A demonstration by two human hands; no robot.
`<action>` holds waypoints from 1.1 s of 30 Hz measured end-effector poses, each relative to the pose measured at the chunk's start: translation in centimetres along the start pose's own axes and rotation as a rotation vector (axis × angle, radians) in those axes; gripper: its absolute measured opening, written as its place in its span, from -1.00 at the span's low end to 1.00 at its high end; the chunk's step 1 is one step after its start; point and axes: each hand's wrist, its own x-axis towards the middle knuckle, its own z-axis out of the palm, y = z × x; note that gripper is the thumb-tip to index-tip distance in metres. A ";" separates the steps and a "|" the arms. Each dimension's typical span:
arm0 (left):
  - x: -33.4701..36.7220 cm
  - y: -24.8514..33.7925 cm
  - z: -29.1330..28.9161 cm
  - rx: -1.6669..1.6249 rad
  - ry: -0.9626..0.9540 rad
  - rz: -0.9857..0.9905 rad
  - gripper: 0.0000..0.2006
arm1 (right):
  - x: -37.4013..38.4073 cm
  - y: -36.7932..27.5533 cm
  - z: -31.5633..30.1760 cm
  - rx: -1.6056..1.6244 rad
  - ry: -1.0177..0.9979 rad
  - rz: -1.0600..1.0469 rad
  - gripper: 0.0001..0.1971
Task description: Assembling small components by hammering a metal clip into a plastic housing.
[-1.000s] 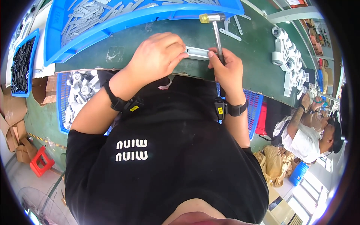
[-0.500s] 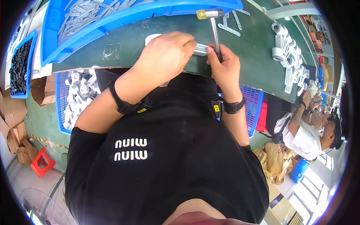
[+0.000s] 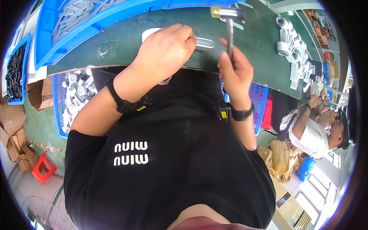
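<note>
My left hand (image 3: 165, 48) is closed around a long white plastic part (image 3: 205, 43) near the table's front edge. The part's rounded, channel-like end sticks out to the right, and another white portion shows left of the fingers; its middle is hidden. A mallet (image 3: 229, 34) with a yellow face on one end of its head is gripped in my right hand (image 3: 238, 74). Its handle points away from me, with the blurred head raised beyond the hand. This hand is apart from the white part, just to its right.
A large blue bin (image 3: 96, 28) of flat grey strips stands at the far left. Left of it is a smaller tray (image 3: 17, 69) of black pieces. White assembled parts (image 3: 293, 53) line the table's right side. A blue basket (image 3: 59, 103) of white pieces sits below; a co-worker (image 3: 310, 130) works at right.
My right hand has drawn back to the right, its fingers leaving the end of the white part. The mallet moved right with it. My left hand keeps its hold, shifted slightly left.
</note>
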 end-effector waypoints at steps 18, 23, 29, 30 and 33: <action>0.0 -0.2 0.1 -0.003 0.036 0.023 -0.93 | -4.1 2.5 -2.7 -0.360 0.232 -0.633 -0.49; 0.2 -0.3 -0.4 -0.053 -0.035 0.001 -0.88 | -3.6 0.8 -3.7 -0.467 -0.081 -0.368 -0.47; 1.7 1.1 -1.3 0.101 -0.196 -0.007 -0.67 | -4.0 2.0 -3.2 -0.068 0.156 -0.284 -0.39; 1.9 1.3 -1.5 0.117 -0.260 -0.003 -0.72 | -3.9 2.1 -3.1 -0.086 0.163 -0.296 -0.39; 2.3 1.2 -2.9 0.058 -0.290 0.184 -0.77 | -4.6 3.1 -2.9 0.036 0.143 -0.220 -0.40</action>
